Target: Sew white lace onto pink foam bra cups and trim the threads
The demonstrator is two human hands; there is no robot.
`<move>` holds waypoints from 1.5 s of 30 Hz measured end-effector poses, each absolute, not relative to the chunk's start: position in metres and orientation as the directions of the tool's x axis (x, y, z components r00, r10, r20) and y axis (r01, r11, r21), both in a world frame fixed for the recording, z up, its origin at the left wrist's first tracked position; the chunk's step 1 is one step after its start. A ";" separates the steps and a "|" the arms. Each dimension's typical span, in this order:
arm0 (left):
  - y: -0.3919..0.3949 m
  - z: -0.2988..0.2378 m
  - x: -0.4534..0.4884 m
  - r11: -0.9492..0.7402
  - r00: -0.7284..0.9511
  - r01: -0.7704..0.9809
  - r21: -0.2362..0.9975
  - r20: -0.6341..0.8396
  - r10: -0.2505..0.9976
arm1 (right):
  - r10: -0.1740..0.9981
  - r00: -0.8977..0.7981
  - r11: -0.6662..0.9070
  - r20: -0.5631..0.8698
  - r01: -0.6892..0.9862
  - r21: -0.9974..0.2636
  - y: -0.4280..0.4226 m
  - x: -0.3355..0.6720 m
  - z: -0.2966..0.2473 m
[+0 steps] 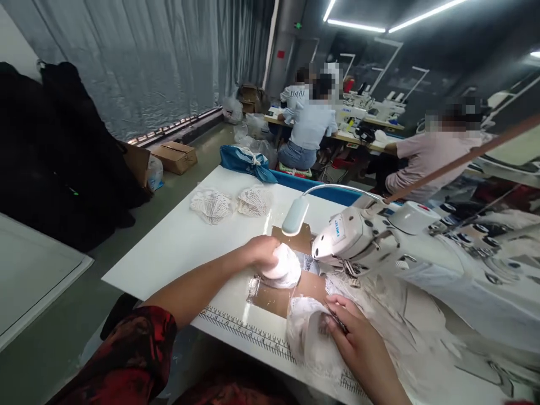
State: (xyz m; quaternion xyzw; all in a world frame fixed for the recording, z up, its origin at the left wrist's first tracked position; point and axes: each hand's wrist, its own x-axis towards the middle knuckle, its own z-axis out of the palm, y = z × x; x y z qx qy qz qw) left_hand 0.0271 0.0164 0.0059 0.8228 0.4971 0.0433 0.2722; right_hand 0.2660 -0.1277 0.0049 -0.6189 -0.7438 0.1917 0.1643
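I sit at a white sewing table (177, 242) with a white sewing machine (363, 233) to the right. My left hand (264, 253) is closed over a bunched piece of white lace fabric (284, 269) lying left of the needle area. My right hand (352, 332) is nearer to me; its fingers pinch a second piece of white lace (307, 332) and a small dark metal tool (335, 316) that I cannot name. Both pieces rest on the table over a brown patch (276, 298).
A gooseneck lamp (295, 215) hangs over the work. Two bundles of white lace (230, 203) and a blue bag (244, 160) lie at the table's far end. A printed ruler (248, 332) runs along the near edge. Several people sit at other machines behind. Cardboard boxes (175, 156) stand on the floor.
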 end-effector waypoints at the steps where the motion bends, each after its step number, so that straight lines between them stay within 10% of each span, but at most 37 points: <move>1: 0.015 0.009 0.021 -0.361 0.498 0.807 0.468 -0.210 0.841 | 0.982 -0.188 0.166 0.012 0.831 -0.530 -0.122 0.259 0.007; 6: 0.019 0.036 -0.030 -0.339 0.385 0.885 0.319 -0.091 0.919 | 0.942 -0.334 0.202 -0.034 0.646 -0.736 -0.075 0.209 0.014; 13: 0.060 0.071 -0.115 -0.216 0.143 0.962 0.169 0.361 0.922 | 0.829 -0.246 0.551 0.502 0.512 -0.659 0.045 0.125 0.016; 21: 0.055 0.006 -0.130 -0.229 0.198 0.964 0.134 0.210 0.957 | 0.825 -0.453 0.564 0.337 0.635 -0.528 0.056 0.134 -0.015; 30: 0.019 0.023 -0.055 -0.661 0.605 0.730 0.174 0.287 0.743 | 0.751 -0.622 0.654 0.221 0.658 -0.372 -0.050 0.207 -0.018; 36: 0.027 0.012 0.009 -0.406 0.412 0.872 0.274 0.038 0.910 | 0.734 -0.615 0.677 0.289 0.622 -0.393 -0.055 0.202 -0.030; 45: 0.056 0.012 -0.001 -0.348 0.315 0.902 0.256 0.162 0.935 | 0.825 -0.427 0.564 0.371 0.667 -0.487 -0.055 0.212 -0.051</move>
